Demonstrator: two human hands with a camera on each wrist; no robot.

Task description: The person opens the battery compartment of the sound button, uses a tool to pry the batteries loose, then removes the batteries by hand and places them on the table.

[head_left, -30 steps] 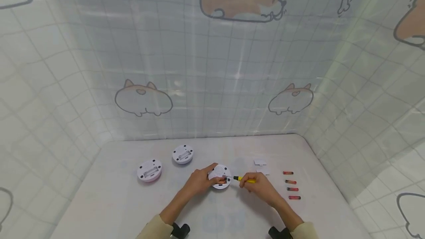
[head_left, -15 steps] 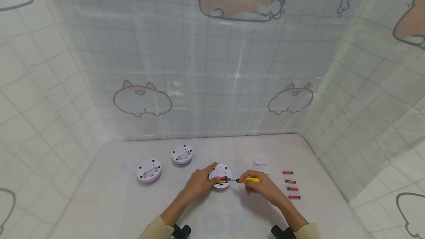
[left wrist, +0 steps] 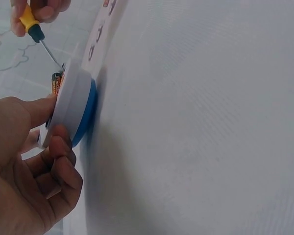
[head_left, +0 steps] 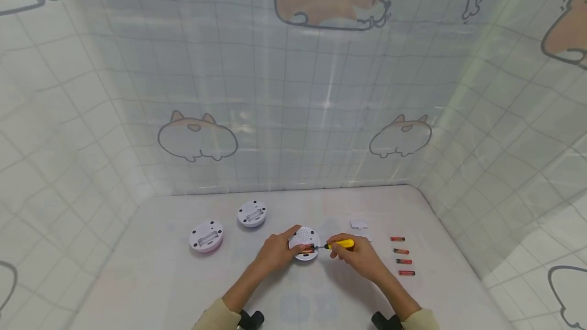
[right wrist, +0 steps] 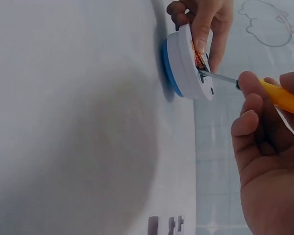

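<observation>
A round white device (head_left: 303, 235) with a speaker grille and a blue underside (left wrist: 86, 112) lies bottom up on the table. Orange-and-black batteries (right wrist: 198, 58) sit in its compartment. My left hand (head_left: 274, 251) grips the device by its left side, thumb over the batteries and fingers around the edge. In my right hand (head_left: 358, 257), thumb and fingers pinch the yellow handle of a screwdriver (head_left: 342, 244). Its metal shaft (right wrist: 220, 76) reaches the end of the battery compartment; exactly what the tip touches is too small to tell.
Two similar round devices (head_left: 206, 236) stand at the left, their battery compartments uncovered and without batteries. Small white covers (head_left: 359, 224) lie behind my right hand, partly hidden. Several loose red-and-black batteries (head_left: 404, 261) form a column at the right. A patterned curtain (head_left: 302, 141) rises behind the table.
The screwdriver tip has shifted from over the batteries to the compartment's right end. My right hand has changed the handle's angle. My left hand and the device stay in place.
</observation>
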